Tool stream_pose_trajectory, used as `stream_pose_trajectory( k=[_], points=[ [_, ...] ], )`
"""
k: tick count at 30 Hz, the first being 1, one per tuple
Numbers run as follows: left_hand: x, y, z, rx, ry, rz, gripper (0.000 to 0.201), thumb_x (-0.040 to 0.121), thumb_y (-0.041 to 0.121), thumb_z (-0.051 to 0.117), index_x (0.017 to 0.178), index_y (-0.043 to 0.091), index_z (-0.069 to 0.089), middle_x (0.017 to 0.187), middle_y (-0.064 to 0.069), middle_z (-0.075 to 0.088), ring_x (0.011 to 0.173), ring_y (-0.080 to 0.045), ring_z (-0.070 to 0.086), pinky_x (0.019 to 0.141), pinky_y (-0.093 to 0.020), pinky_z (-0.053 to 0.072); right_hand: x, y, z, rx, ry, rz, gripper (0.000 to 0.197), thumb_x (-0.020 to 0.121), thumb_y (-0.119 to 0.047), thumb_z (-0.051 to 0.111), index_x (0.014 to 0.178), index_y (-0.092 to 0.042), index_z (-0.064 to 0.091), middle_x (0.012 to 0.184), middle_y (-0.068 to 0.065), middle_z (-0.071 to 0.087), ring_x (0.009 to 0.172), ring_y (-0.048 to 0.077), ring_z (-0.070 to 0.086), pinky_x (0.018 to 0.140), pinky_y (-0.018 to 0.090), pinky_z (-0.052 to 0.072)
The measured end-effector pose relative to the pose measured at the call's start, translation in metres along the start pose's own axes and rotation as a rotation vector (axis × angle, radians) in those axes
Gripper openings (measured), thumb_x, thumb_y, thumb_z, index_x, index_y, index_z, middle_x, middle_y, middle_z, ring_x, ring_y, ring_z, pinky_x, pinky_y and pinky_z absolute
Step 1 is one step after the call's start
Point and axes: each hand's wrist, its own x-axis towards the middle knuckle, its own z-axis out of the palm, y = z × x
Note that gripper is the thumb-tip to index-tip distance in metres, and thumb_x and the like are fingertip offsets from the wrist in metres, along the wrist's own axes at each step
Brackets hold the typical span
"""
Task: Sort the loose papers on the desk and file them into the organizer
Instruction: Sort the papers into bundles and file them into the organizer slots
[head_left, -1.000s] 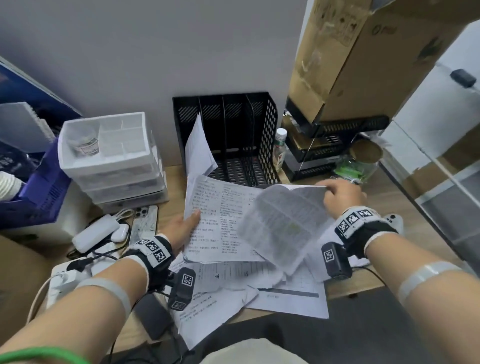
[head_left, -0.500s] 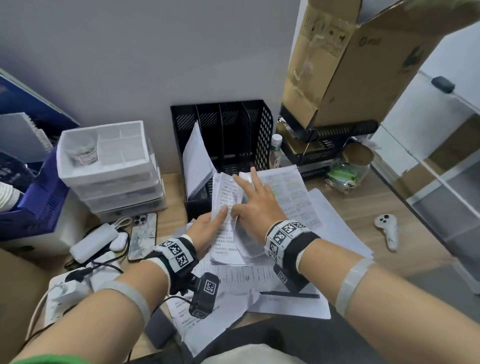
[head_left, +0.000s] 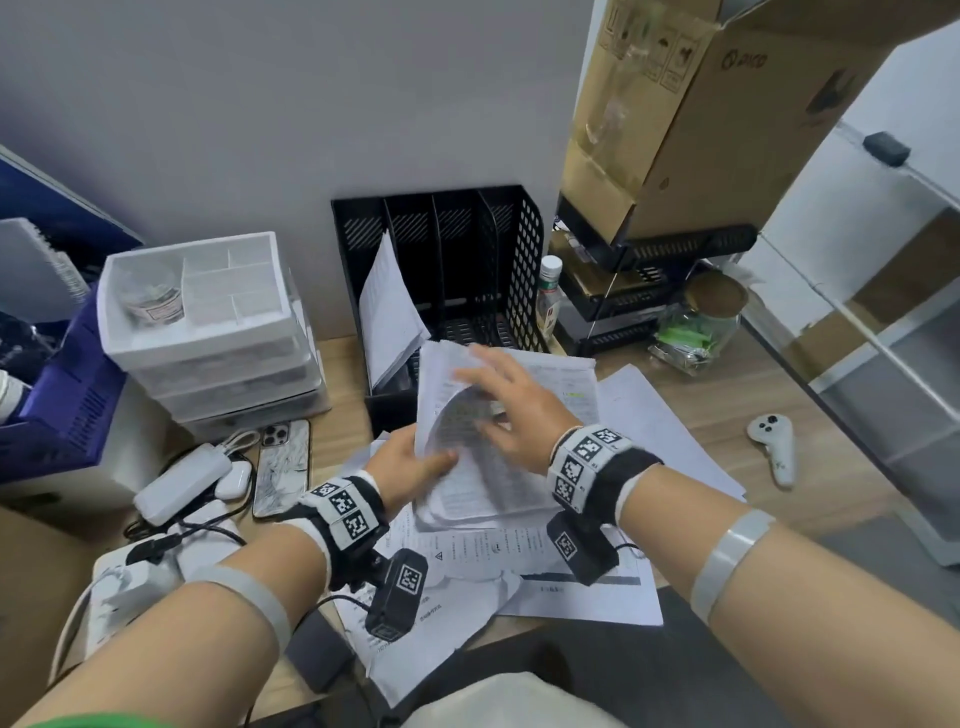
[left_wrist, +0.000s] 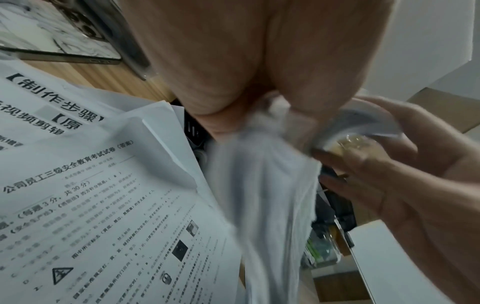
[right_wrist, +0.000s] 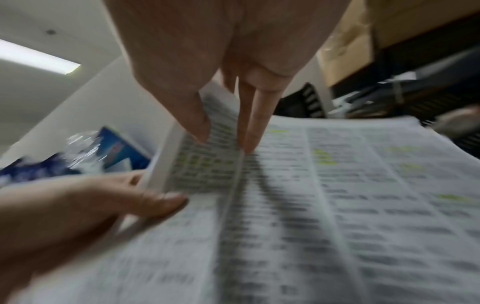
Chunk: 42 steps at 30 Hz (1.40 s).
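Note:
A black mesh organizer (head_left: 457, 244) stands at the wall with one printed sheet (head_left: 384, 317) leaning in its left slot. In front of it I hold a bundle of printed papers (head_left: 467, 483) (right_wrist: 311, 205) over the desk. My left hand (head_left: 410, 465) (left_wrist: 270, 109) grips the bundle's left edge, thumb on top. My right hand (head_left: 509, 410) (right_wrist: 226, 133) lies on top with straight, spread fingers and presses a curled page down. More loose papers (head_left: 571, 587) (left_wrist: 91, 226) lie spread under and around the bundle.
At the left stand a white drawer unit (head_left: 208, 322), a phone (head_left: 283, 467), a power bank (head_left: 182, 483) with cables and a blue basket (head_left: 62, 395). Right of the organizer are a bottle (head_left: 548, 291), a jar (head_left: 696, 327), a cardboard box (head_left: 701, 114) and a white controller (head_left: 774, 447).
My right hand brought the sheet it held out at the right over onto the bundle and now presses it down. My left hand shifted from lying flat to gripping the edge.

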Motion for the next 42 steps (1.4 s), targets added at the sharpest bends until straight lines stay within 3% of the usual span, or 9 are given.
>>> stream_pose_trajectory(
  k=[3,6,9,15,21,27,33,36,42],
  points=[
    [0.001,-0.003,-0.006,-0.101,0.028,-0.073,0.021,0.087,-0.007,0.062,0.098,0.011,0.064,0.097,-0.011,0.070,0.099,-0.034,0.065,0.090,-0.044,0.056,-0.012,0.038,-0.014,0.106,0.223,0.415,0.087,0.078,-0.017,0.074,0.148,-0.032,0.025,0.159,-0.002,0.011,0.133,0.018,0.040,0.108,0.037,0.039],
    [0.000,-0.006,-0.015,-0.198,0.009,-0.113,0.029,0.074,0.004,0.060,0.103,0.009,0.063,0.099,-0.014,0.068,0.094,-0.030,0.067,0.082,-0.040,0.061,-0.034,0.078,-0.027,0.311,0.156,0.835,0.094,0.076,-0.019,0.081,0.150,-0.014,0.024,0.146,0.010,0.036,0.138,0.028,0.036,0.115,0.041,0.029],
    [0.000,-0.005,-0.025,-0.279,-0.029,-0.163,0.037,0.075,0.002,0.062,0.111,0.004,0.062,0.103,-0.013,0.071,0.093,-0.028,0.070,0.080,-0.041,0.062,-0.044,0.094,-0.028,0.633,0.040,0.788,0.042,0.078,-0.009,0.078,0.116,-0.018,0.061,0.125,0.004,0.065,0.117,0.023,0.060,0.109,0.044,0.041],
    [0.001,-0.009,-0.036,-0.260,0.197,-0.081,0.037,0.074,0.000,0.069,0.109,0.009,0.067,0.102,-0.011,0.070,0.100,-0.031,0.063,0.096,-0.054,0.051,-0.035,0.087,-0.011,0.889,0.267,0.701,0.026,0.075,-0.010,0.078,0.100,-0.015,0.073,0.106,0.006,0.076,0.102,0.026,0.071,0.096,0.052,0.052],
    [-0.016,-0.049,-0.044,-0.117,0.288,-0.188,0.026,0.079,0.009,0.080,0.102,0.019,0.071,0.109,-0.012,0.074,0.109,-0.036,0.068,0.097,-0.053,0.053,-0.052,0.068,0.028,0.726,0.164,0.676,0.033,0.069,-0.012,0.074,0.096,-0.030,0.068,0.107,0.007,0.073,0.103,0.025,0.067,0.094,0.046,0.053],
    [-0.026,-0.069,-0.046,0.073,0.279,-0.298,0.016,0.077,0.027,0.079,0.091,0.028,0.073,0.109,-0.013,0.073,0.108,-0.034,0.066,0.101,-0.056,0.049,-0.070,0.086,0.055,0.582,0.016,0.818,0.043,0.077,-0.015,0.074,0.119,-0.014,0.064,0.111,0.006,0.070,0.106,0.025,0.065,0.098,0.046,0.050],
    [-0.017,-0.029,-0.060,0.117,0.237,-0.300,0.017,0.089,0.022,0.071,0.105,0.015,0.069,0.105,-0.010,0.075,0.098,-0.031,0.072,0.089,-0.054,0.058,-0.031,0.062,0.004,0.280,0.050,0.674,0.017,0.088,-0.011,0.061,0.095,0.003,0.068,0.088,0.019,0.070,0.085,0.033,0.064,0.074,0.037,0.052],
    [-0.013,-0.003,-0.072,0.122,0.169,-0.331,0.021,0.088,0.020,0.073,0.108,0.014,0.068,0.101,-0.014,0.076,0.091,-0.031,0.075,0.076,-0.053,0.062,-0.005,0.036,-0.035,0.067,0.028,0.524,0.017,0.092,-0.011,0.052,0.080,-0.004,0.062,0.066,0.007,0.056,0.071,0.028,0.053,0.054,0.028,0.039],
    [-0.017,0.042,-0.076,-0.093,0.002,-0.392,0.012,0.092,0.004,0.061,0.103,0.000,0.067,0.091,-0.010,0.075,0.075,-0.022,0.072,0.076,-0.052,0.061,0.030,-0.007,-0.092,-0.089,0.087,0.329,0.018,0.088,-0.014,0.053,0.077,-0.004,0.064,0.083,0.019,0.069,0.084,0.035,0.063,0.076,0.041,0.050]
  ],
)
